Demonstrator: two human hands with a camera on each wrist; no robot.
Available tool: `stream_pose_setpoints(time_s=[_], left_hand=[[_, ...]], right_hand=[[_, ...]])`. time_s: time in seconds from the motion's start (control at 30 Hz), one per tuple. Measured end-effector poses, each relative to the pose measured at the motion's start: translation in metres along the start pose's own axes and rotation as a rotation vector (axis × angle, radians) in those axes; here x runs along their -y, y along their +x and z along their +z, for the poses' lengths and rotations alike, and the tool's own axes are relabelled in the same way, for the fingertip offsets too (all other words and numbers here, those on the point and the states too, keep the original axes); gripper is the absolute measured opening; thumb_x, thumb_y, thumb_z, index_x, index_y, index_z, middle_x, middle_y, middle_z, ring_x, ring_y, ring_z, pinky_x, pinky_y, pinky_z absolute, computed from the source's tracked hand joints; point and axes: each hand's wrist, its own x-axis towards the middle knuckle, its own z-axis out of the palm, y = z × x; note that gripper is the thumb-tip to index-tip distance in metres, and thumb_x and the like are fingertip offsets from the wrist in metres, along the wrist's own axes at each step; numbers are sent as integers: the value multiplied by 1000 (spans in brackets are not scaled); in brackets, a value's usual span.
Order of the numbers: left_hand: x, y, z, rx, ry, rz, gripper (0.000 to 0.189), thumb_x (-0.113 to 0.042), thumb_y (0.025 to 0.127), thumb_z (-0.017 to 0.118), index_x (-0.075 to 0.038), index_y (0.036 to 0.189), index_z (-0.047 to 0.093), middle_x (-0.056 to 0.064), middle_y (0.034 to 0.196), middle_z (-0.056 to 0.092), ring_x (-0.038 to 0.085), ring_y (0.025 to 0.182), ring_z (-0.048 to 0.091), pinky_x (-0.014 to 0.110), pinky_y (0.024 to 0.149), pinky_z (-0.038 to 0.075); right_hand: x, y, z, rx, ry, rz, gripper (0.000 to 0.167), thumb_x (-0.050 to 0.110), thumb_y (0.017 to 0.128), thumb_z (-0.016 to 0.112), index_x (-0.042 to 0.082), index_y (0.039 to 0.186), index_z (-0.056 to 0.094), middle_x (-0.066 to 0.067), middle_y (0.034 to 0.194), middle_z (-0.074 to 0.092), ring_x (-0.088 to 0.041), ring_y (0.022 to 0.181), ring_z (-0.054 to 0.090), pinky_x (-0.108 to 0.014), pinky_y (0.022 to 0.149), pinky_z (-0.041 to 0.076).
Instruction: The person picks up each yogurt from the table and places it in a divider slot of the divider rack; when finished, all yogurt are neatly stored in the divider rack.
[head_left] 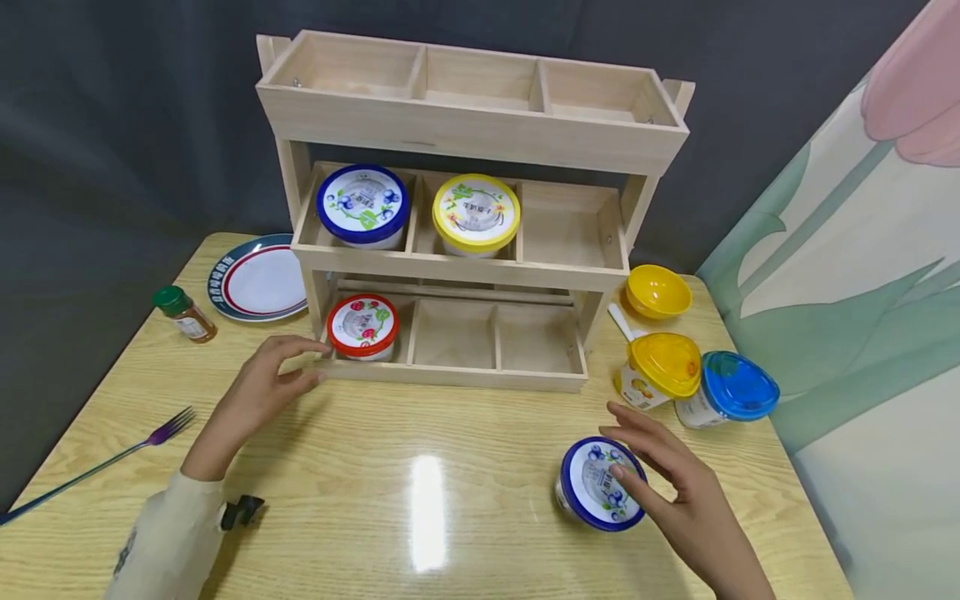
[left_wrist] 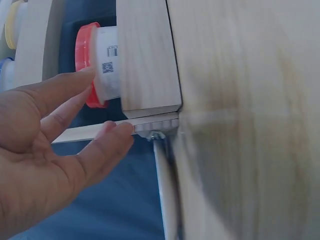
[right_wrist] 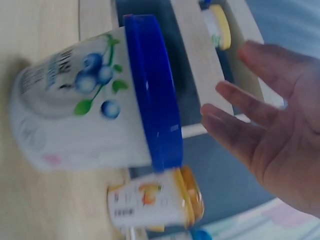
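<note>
Beside the round blue-lidded tub, both hands hover loosely spread, holding nothing.

A pale wooden surface with a fine grain fills the near part of the scene, and a bright streak of overhead light glares off its middle. Its left edge runs diagonally towards the far left corner, and its right edge stops just short of the wall on that side. Behind it, across the far side and down the left, hangs a dark grey curtain in soft folds. On the right stands a wall panel painted with large green leaves and a pink flower on a light ground.
</note>
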Motion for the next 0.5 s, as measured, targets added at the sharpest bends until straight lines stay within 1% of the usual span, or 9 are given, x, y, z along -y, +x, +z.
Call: stream_pose_setpoints(time_s=[0.1, 0.17, 0.27, 0.33, 0.4, 0.5], left_hand=[[5, 2, 1, 13, -20, 2, 31, 4, 100, 74, 7, 131, 71, 31, 143, 55, 48, 137, 47, 65, 105, 51], [8, 3, 2, 6, -15, 31, 29, 5, 100, 75, 7, 128, 72, 31, 141, 57, 48, 135, 48, 66, 106, 51], [11, 4, 4, -20, -7, 79, 26, 6, 98, 76, 7, 124, 74, 30, 135, 62, 46, 130, 52, 68, 106, 51], [12, 5, 5, -37, -10, 97, 25, 7, 98, 76, 6, 123, 75, 29, 132, 64, 45, 127, 53, 70, 106, 50], [14, 5, 6, -47, -31, 92, 24, 8, 98, 75, 6, 122, 75, 28, 130, 64, 42, 125, 54, 70, 105, 51], [16, 7, 8, -52, -49, 87, 23, 7, 99, 75, 7, 122, 75, 26, 129, 64, 36, 124, 54, 69, 105, 51]], right_hand=[[-8, -14, 0, 8, -86, 13, 49, 7, 97, 82, 30, 140, 72, 3, 161, 55, 11, 141, 41, -7, 104, 34], [-16, -22, 2, 3, -114, 6, 53, 6, 95, 84, 31, 140, 72, 4, 163, 53, 13, 142, 38, -4, 105, 30], [-26, -34, 7, 1, -113, -37, 60, 0, 90, 87, 29, 140, 72, 6, 166, 48, 15, 144, 33, -2, 106, 27], [-31, -41, 11, 5, -99, -74, 63, -4, 87, 87, 27, 140, 72, 7, 168, 45, 15, 146, 31, -2, 107, 26], [-35, -45, 14, -5, -88, -118, 66, -9, 83, 88, 23, 139, 73, 5, 170, 42, 13, 149, 30, -2, 109, 27], [-39, -51, 16, -51, -87, -161, 70, -15, 77, 89, 19, 135, 74, 1, 171, 41, 9, 152, 30, -2, 111, 27]])
